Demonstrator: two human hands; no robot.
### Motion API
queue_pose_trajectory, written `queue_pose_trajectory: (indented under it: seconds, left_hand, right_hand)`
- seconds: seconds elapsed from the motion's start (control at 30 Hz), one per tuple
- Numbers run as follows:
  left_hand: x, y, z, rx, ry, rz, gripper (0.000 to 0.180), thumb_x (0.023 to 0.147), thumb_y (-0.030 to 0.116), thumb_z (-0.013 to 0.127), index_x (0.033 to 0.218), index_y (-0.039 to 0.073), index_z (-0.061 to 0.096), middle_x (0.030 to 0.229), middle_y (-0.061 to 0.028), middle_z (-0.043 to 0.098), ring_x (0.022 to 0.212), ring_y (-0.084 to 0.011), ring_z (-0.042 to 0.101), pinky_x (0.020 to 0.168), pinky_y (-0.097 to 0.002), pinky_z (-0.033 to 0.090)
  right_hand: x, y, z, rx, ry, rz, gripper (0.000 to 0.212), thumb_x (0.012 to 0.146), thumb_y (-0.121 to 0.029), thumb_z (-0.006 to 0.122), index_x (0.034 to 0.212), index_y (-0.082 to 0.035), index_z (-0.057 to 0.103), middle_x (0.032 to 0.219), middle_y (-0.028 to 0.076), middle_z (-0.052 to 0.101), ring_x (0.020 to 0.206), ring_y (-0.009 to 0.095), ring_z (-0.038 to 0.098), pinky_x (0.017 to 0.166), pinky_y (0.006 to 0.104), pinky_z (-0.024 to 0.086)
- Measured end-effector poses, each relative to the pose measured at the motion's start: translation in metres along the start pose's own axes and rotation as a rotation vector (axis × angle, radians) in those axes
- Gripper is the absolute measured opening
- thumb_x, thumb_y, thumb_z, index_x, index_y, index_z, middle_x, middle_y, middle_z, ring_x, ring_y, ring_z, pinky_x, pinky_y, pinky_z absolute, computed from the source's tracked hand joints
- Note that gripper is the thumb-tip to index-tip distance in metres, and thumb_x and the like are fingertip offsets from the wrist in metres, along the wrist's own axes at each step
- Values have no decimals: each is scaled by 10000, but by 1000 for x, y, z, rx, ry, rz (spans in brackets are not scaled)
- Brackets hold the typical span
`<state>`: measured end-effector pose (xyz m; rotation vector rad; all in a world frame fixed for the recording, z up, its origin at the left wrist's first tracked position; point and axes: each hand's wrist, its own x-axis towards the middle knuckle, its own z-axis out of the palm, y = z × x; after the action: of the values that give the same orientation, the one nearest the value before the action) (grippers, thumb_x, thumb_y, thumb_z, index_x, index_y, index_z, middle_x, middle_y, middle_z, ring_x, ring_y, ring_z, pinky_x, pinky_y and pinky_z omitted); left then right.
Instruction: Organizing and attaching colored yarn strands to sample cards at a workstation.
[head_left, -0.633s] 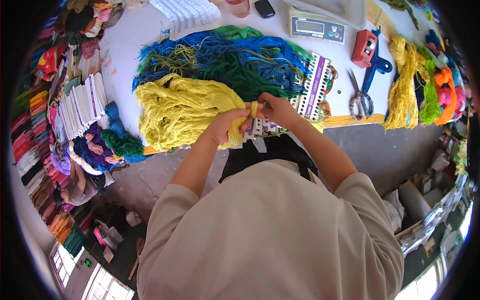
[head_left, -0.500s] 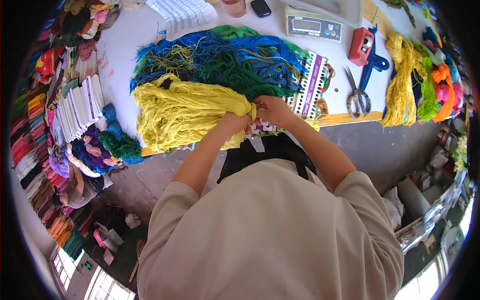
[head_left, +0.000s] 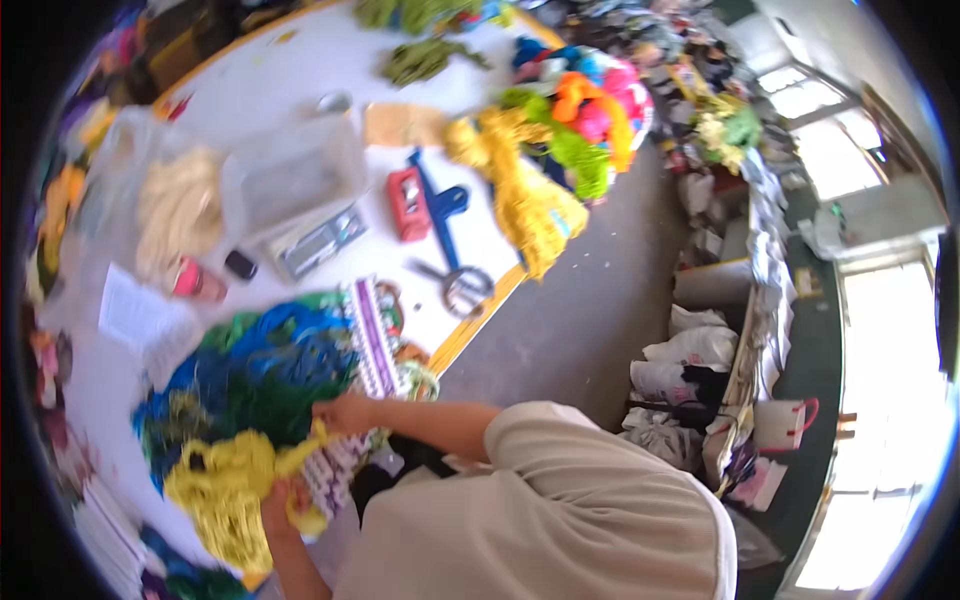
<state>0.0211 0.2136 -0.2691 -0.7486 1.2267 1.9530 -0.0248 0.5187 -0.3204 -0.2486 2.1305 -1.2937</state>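
Observation:
A hank of bright yellow yarn [head_left: 222,500] lies along the near edge of the table, partly over blue and green yarn. My left hand [head_left: 283,503] is closed round its near part. At its upper right end my right hand [head_left: 345,413] pinches a narrow yellow strand; the fingertips are slightly blurred. Just beyond the hands spreads the blue and green yarn [head_left: 275,350], its right ends by a white punched card with a purple stripe [head_left: 372,335]. Another such card [head_left: 330,478] shows between my hands and my body.
Beyond the yarn are a scale [head_left: 318,243], a clear plastic tray [head_left: 295,170], a small black device [head_left: 240,265] and a printed sheet [head_left: 145,308]. Scissors [head_left: 467,290], a red tape dispenser [head_left: 408,203] and golden-yellow yarn [head_left: 535,215] lie right. Bags [head_left: 695,347] line a shelf.
The view has swung to the right, so the table appears turned and farther left. My hands have moved apart, the left lower on the yellow yarn, the right at its end.

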Motion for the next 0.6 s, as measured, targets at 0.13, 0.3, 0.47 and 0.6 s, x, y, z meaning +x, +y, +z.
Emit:
queue_pose_trajectory:
  seconds: [0.13, 0.3, 0.47, 0.6]
  left_hand:
    - [-16, 19, 40, -96, -148, -54, 229, 895, 281, 699, 958, 106, 566, 814, -55, 626, 612, -186, 583, 492, -291, 463]
    - [-12, 29, 51, 295, 156, 131, 226, 903, 185, 678, 1061, 75, 561, 825, -53, 623, 595, -180, 571, 518, -288, 463]
    - [-10, 24, 55, 74, -319, -210, 234, 937, 217, 613, 1081, 51, 536, 794, -65, 601, 531, -154, 500, 492, -286, 422]
    - [-22, 33, 77, 137, -282, -108, 214, 951, 259, 601, 1015, 69, 525, 744, -41, 554, 527, -143, 466, 496, -274, 395]
  right_hand:
    - [-24, -18, -13, -14, -17, 64, 473, 923, -569, 481, 1147, -159, 556, 848, 217, 657, 824, 412, 641, 726, 507, 476]
    - [-26, -31, -19, 108, -100, 114, 503, 938, -600, 452, 1119, -141, 548, 734, 151, 653, 730, 311, 669, 685, 435, 492]
    - [-21, -35, -23, 155, -133, 146, 562, 926, -632, 440, 1120, -115, 546, 707, 135, 657, 650, 254, 679, 679, 388, 510]
    - [-18, -33, -23, 185, -175, 213, 576, 930, -630, 431, 1162, -115, 541, 724, 144, 656, 654, 258, 679, 681, 382, 515]
